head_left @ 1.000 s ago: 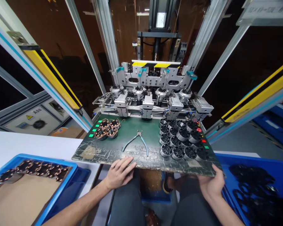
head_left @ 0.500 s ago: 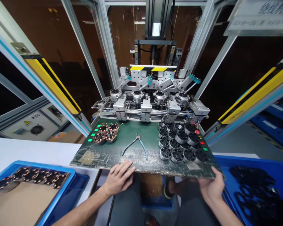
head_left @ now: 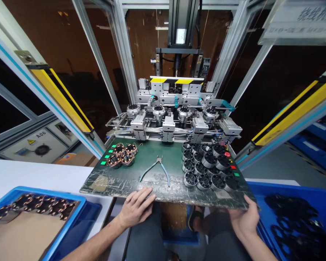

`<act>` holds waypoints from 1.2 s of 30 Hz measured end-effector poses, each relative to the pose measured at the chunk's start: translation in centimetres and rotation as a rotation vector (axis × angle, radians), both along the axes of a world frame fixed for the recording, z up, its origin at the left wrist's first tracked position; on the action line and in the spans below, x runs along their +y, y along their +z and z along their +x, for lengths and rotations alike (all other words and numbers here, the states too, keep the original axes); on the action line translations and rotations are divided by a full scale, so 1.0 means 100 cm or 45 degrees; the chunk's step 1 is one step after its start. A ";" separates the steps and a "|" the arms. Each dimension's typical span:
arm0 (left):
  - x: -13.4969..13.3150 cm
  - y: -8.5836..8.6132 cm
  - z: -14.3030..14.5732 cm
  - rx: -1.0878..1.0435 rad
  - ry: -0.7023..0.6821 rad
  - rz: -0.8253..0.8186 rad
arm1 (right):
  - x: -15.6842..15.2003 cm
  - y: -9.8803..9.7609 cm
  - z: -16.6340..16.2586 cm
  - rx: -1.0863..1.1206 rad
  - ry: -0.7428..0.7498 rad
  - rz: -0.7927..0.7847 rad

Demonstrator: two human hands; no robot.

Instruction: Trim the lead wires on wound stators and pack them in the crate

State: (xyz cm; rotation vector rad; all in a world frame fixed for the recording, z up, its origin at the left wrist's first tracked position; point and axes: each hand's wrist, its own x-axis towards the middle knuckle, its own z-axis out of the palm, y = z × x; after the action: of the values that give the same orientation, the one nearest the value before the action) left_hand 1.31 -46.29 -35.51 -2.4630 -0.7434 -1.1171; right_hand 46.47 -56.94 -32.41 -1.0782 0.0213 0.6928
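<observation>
Green board [head_left: 146, 152]: left hand [head_left: 137, 208] is lying flat, fingers apart, on near edge; right hand [head_left: 244, 217] is clamping near-right corner. Best keeping both clear of cutters [head_left: 159, 160].

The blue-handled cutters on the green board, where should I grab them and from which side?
Grip the cutters by both blue handles, from above at the near edge of the green board. They lie flat, handles splayed toward you, nose pointing at the machine. The left hand is closest.

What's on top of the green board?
Blue-handled cutters, copper-wound coils and round black parts lie there. The left hand and right hand hide near-edge bits of the green board.
</observation>
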 end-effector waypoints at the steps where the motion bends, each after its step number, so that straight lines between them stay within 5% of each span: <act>1: 0.000 0.000 0.000 -0.005 0.002 0.002 | 0.000 0.000 0.000 0.003 -0.002 0.003; 22: -0.001 0.014 0.002 0.078 0.064 0.004 | 0.007 0.022 -0.013 0.025 -0.064 0.047; 30: 0.002 -0.012 -0.015 0.241 0.095 -0.191 | 0.005 0.042 -0.018 0.113 0.067 -0.028; 33: -0.001 0.001 -0.007 0.212 0.110 -0.336 | -0.009 0.059 -0.038 0.190 0.171 -0.180; 36: -0.013 0.040 0.004 0.131 0.105 -0.561 | -0.047 0.098 -0.065 0.213 0.416 -0.355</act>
State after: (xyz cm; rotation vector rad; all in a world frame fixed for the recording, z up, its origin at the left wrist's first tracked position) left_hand 1.68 -47.54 -31.47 -2.7858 -1.1507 -0.8598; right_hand 39.97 -61.62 -22.66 -1.3024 0.0887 1.0981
